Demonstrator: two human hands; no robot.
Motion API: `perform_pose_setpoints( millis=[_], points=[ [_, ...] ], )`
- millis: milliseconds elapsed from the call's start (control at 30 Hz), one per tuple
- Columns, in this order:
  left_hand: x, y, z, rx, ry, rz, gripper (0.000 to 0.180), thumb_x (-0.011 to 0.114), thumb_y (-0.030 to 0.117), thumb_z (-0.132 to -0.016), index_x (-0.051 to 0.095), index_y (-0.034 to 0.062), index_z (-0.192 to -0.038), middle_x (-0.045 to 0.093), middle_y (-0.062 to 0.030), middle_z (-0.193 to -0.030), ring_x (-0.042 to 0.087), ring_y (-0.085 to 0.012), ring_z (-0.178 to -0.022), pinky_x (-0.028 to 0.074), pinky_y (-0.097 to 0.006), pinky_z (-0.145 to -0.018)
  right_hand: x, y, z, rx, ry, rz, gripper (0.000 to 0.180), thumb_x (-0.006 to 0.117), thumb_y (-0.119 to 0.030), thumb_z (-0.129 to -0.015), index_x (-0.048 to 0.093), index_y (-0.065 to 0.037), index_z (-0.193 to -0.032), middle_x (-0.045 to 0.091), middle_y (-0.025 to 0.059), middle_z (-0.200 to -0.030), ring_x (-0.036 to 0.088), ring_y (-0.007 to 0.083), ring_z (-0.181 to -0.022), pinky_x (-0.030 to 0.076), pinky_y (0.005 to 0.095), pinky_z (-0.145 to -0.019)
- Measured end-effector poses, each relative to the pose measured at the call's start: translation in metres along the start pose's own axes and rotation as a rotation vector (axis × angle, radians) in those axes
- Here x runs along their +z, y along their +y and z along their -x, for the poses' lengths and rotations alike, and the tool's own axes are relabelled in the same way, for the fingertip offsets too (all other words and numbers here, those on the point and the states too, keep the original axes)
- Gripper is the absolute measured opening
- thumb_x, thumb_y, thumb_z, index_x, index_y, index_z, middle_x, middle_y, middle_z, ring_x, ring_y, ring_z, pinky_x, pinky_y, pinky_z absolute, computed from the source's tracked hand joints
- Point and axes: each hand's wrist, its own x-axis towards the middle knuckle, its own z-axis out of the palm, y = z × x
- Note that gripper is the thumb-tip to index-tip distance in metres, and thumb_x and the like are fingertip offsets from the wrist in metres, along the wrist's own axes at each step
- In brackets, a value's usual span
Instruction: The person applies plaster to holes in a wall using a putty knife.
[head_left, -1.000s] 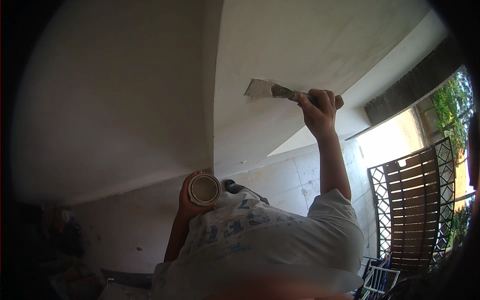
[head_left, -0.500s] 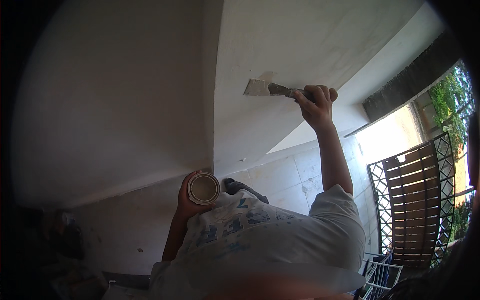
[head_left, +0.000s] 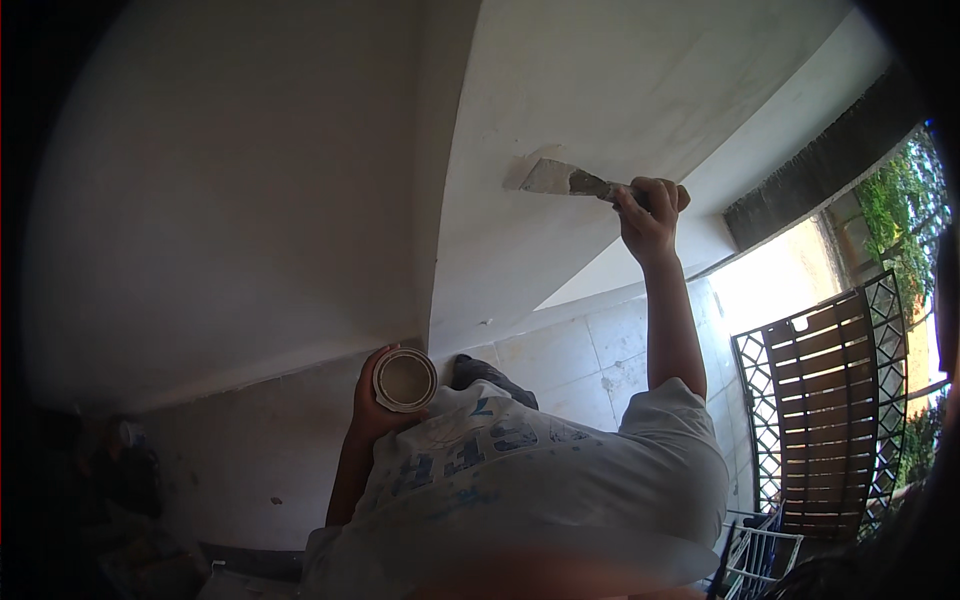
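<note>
Overhead, putty knife (head_left: 565,181) blade leftward.

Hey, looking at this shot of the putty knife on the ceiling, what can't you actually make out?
Head view, the only one:
- Putty knife handle: wrapped inside the right hand.
- Round container: its depth and fill level; only the mouth shows, and the left hand covers its side.
- Lower left corner: too dark to name anything.
- Lower edge: a pale blur in front of the white shirt.
</note>
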Motion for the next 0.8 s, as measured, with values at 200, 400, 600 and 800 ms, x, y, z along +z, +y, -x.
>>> perform_pose_setpoints(
  millis=[200,400,600,800],
  points=[
    [0.0,-0.005,-0.003,0.005,0.004,0.015,0.121,0.104,0.026,-0.051,0.038,0.0022,-0.149,0.051,-0.0177,-0.148,0.052,-0.0294,-0.137,0.043,-0.044,-0.115,0.011,-0.012,-0.013,0.016,-0.029,0.058,0.049,0.085,-0.008,-0.073,0.072,-0.026,-0.117,0.065,0.0014,-0.098,0.06,0.0196,-0.089,0.033,0.0388,-0.082],
    [0.0,-0.008,0.0,0.008,-0.001,0.025,0.12,0.104,0.025,-0.051,0.038,0.0021,-0.149,0.051,-0.0175,-0.148,0.053,-0.0292,-0.136,0.044,-0.044,-0.115,-0.011,0.039,0.038,0.141,-0.004,0.105,0.046,0.085,-0.009,-0.076,0.073,-0.027,-0.117,0.064,0.0015,-0.098,0.06,0.0215,-0.088,0.038,0.0379,-0.08],
    [0.003,-0.01,-0.007,0.044,-0.022,-0.003,0.118,0.103,0.024,-0.052,0.039,0.0023,-0.149,0.052,-0.017,-0.147,0.053,-0.0291,-0.135,0.044,-0.044,-0.114,-0.005,0.0,0.003,-0.01,-0.021,0.027,0.044,0.086,-0.017,-0.074,0.074,-0.033,-0.113,0.062,-0.0037,-0.099,0.058,0.017,-0.088,0.031,0.0382,-0.079],
    [0.009,-0.006,-0.017,0.081,-0.069,-0.01,0.117,0.103,0.023,-0.052,0.04,0.0026,-0.148,0.053,-0.017,-0.147,0.053,-0.0293,-0.136,0.044,-0.044,-0.114,0.025,-0.033,-0.012,0.049,-0.051,0.004,0.047,0.084,-0.02,-0.077,0.073,-0.04,-0.117,0.062,-0.0038,-0.099,0.059,0.0157,-0.089,0.029,0.0386,-0.08]
  ],
)
